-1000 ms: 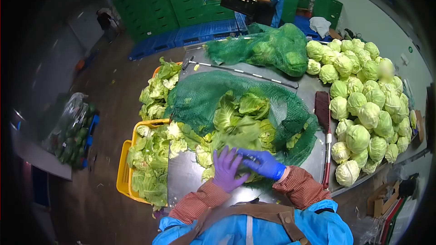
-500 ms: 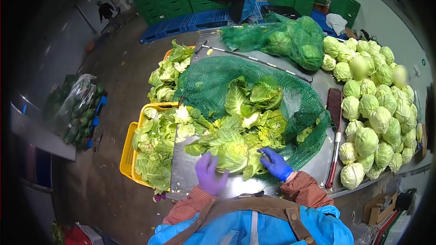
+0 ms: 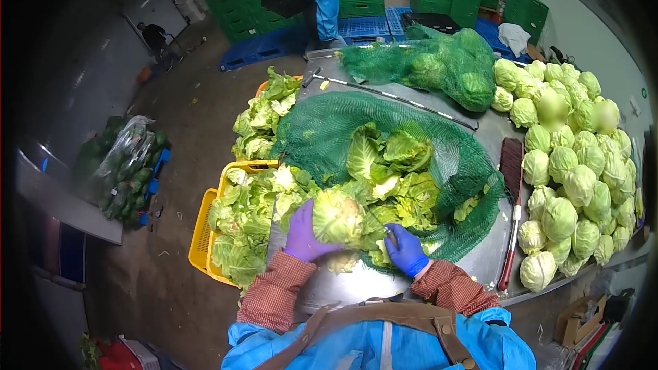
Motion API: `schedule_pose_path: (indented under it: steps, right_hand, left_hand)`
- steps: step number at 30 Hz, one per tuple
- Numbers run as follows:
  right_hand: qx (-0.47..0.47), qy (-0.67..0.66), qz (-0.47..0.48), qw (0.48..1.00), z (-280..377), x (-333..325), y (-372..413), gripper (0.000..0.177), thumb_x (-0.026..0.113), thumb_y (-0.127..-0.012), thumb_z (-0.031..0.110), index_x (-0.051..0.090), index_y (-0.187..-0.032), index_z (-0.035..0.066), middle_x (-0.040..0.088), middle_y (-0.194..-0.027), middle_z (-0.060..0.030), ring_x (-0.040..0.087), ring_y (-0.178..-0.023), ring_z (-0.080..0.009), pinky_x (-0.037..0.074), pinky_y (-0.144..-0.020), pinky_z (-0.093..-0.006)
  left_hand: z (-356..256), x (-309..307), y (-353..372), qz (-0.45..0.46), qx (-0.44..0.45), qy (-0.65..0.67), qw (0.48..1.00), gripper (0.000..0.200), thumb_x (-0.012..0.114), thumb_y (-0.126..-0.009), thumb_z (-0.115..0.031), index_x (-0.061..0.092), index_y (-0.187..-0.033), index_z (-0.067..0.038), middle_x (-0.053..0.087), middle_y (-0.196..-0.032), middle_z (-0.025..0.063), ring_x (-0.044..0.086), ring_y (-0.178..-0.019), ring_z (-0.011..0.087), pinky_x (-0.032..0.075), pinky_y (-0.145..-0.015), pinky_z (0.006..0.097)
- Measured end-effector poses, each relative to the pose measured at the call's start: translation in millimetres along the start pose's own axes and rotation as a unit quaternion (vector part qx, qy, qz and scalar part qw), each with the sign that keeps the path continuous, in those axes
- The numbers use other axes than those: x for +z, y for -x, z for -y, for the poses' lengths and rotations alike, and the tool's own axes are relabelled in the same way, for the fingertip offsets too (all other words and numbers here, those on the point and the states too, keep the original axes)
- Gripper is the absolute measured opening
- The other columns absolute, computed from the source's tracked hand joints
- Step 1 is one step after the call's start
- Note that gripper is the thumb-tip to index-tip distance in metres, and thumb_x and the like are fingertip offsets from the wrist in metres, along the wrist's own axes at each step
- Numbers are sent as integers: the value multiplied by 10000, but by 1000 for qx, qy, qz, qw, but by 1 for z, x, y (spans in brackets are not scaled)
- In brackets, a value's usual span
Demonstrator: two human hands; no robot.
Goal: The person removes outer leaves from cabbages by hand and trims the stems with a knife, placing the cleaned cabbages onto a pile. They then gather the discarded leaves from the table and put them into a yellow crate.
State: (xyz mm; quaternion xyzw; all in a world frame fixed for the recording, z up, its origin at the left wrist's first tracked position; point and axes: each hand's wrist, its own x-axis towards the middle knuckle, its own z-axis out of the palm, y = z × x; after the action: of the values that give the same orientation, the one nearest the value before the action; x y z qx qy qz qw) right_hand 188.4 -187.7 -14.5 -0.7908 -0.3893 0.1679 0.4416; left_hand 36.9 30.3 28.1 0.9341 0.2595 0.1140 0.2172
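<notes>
A pale green cabbage (image 3: 336, 216) is tilted above the metal table's near edge, its cut stem side showing. My left hand (image 3: 303, 234), in a purple glove, grips its left side. My right hand (image 3: 406, 250), in a blue-violet glove, is closed at the right of the cabbage; a small object shows at its fingertips, too small to name. Loose outer leaves (image 3: 387, 164) lie behind the cabbage, on and beside a green mesh bag (image 3: 315, 127) spread over the table.
Leaves fill a yellow crate (image 3: 203, 233) at the left. Many trimmed cabbages (image 3: 560, 219) are piled at the right, next to a red-handled brush (image 3: 510, 233). A thin rod (image 3: 391, 96) and another mesh bag (image 3: 445, 68) lie farther back. A person (image 3: 319, 0) stands beyond the table.
The cabbage has been tipped up, and my left hand has gone from open beside it to gripping it. My right hand has shifted slightly left. The person beyond the table has moved left.
</notes>
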Motion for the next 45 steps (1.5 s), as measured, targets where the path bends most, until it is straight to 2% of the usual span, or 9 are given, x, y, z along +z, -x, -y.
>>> schedule_pose_path:
  steps: [4,15,17,21,24,33,37,41,45]
  right_hand:
    - [-139,73,43,987,9,5,-19,378,569,-856,197,486,-1215,110,576,-880,-134,585,-799,-320,479,-656,-395]
    - [-102,99,93,985,-4,32,-60,274,554,-857,216,484,-1079,72,567,-907,-168,589,-822,-353,476,-671,-441]
    - [-84,119,113,983,-4,35,-71,245,549,-853,206,480,-1043,66,564,-903,-180,585,-820,-364,471,-676,-450]
    - [-23,125,150,980,-16,40,-89,203,537,-845,181,468,-981,47,558,-893,-211,576,-813,-392,455,-687,-469]
    - [-37,109,161,980,-30,40,-99,192,516,-850,168,464,-984,41,566,-868,-220,574,-799,-405,451,-689,-472]
    - [53,191,270,942,14,28,-112,298,483,-824,166,435,-1072,8,614,-941,-253,596,-883,-415,472,-754,-462]
    - [47,235,285,928,19,31,-122,338,473,-814,165,442,-1097,-16,623,-957,-251,604,-902,-409,474,-774,-458]
    - [19,174,238,955,-15,38,-122,357,501,-813,203,453,-1096,-10,609,-996,-263,602,-916,-401,474,-778,-455]
    - [112,238,270,926,-9,42,-132,427,553,-810,298,511,-1137,27,591,-1080,-264,587,-1003,-379,471,-835,-429]
  left_hand:
    - [25,-1,-32,48,-34,111,992,1178,864,-430,-500,318,-1334,23,422,-1274,233,416,-1192,357,347,-1017,437]
    - [41,6,-61,75,-32,239,968,1035,888,-457,-347,391,-1292,8,521,-1181,183,517,-1113,302,411,-971,394]
    - [42,5,-63,96,-18,354,930,1064,898,-431,-359,390,-1282,27,500,-1194,189,500,-1130,305,400,-980,392]
    - [57,22,-64,84,-66,335,936,1093,907,-406,-373,389,-1271,49,484,-1191,199,488,-1131,311,395,-980,392]
    - [58,29,-66,66,-41,211,974,1103,914,-393,-367,378,-1257,61,493,-1153,201,501,-1092,312,411,-956,396]
    - [68,42,-61,59,-72,324,942,1113,918,-378,-380,376,-1240,69,503,-1131,208,508,-1085,310,413,-952,399]
    - [76,54,-59,23,-49,277,959,1115,915,-373,-400,385,-1232,73,507,-1123,208,512,-1079,314,415,-947,399]
    - [46,39,-60,8,-68,204,977,1115,903,-373,-437,397,-1232,63,483,-1137,220,483,-1098,330,408,-949,409]
    - [29,33,-51,19,-62,158,985,1103,885,-375,-477,408,-1228,35,489,-1120,205,493,-1072,334,412,-939,419]
